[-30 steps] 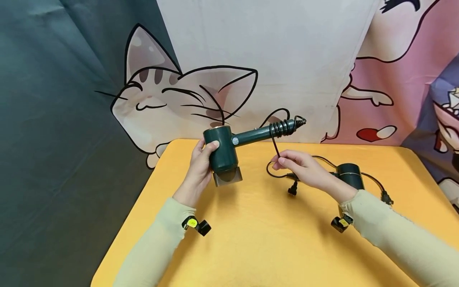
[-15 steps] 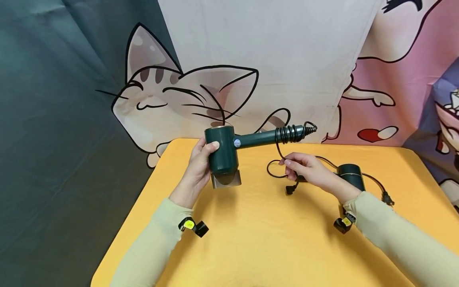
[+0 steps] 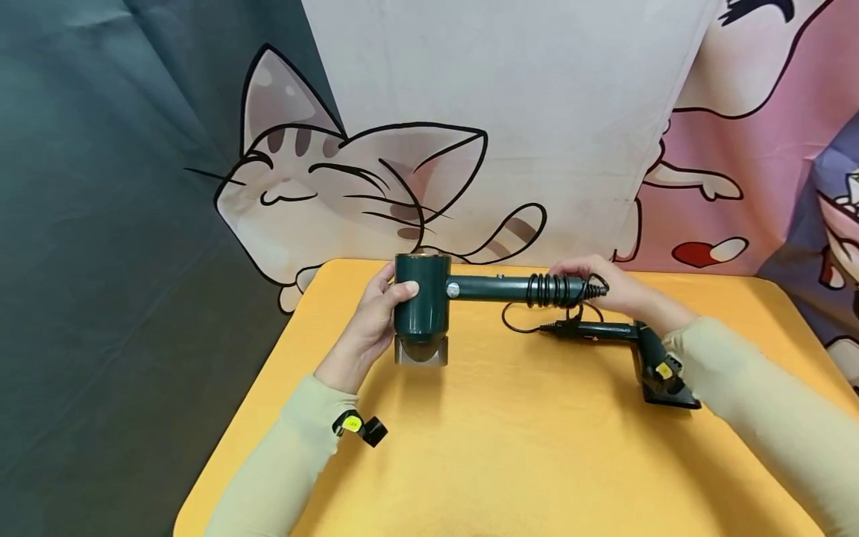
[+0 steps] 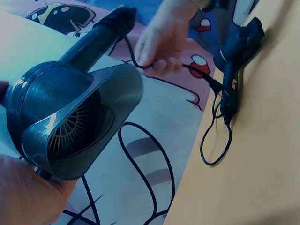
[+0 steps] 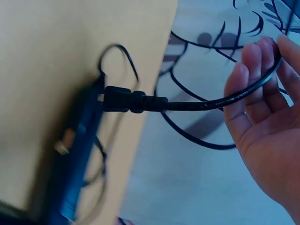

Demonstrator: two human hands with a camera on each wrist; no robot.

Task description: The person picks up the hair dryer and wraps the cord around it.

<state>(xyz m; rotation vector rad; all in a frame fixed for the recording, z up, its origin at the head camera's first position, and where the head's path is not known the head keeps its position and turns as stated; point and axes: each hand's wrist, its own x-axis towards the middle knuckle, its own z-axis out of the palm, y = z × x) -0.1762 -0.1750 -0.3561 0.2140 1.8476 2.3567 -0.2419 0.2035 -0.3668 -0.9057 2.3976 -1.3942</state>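
Note:
My left hand [image 3: 367, 328] grips a dark green hair dryer [image 3: 421, 302] by its barrel, thumb on the near side. Its flat nozzle [image 4: 112, 103] faces down, and the handle [image 3: 486, 289] points right, roughly level above the table. Several turns of black power cord [image 3: 549, 289] wrap the handle's far part. Behind the handle end, my right hand [image 3: 620, 287] is partly hidden in the head view. The right wrist view has the cord's loose stretch [image 5: 220, 102] running through that hand's curled fingers, with the plug [image 5: 119, 99] hanging free beyond them.
A second dark hair dryer [image 3: 597, 331] lies on the yellow table [image 3: 510, 447] at the right, under my right forearm. Its thin cord [image 4: 202, 147] loops beside its handle. A cartoon cat backdrop [image 3: 362, 186] hangs behind the table's back edge.
My right hand has moved from in front of the handle, up and right, to behind its end, carrying the cord. The held hair dryer has dropped slightly and its handle has levelled.

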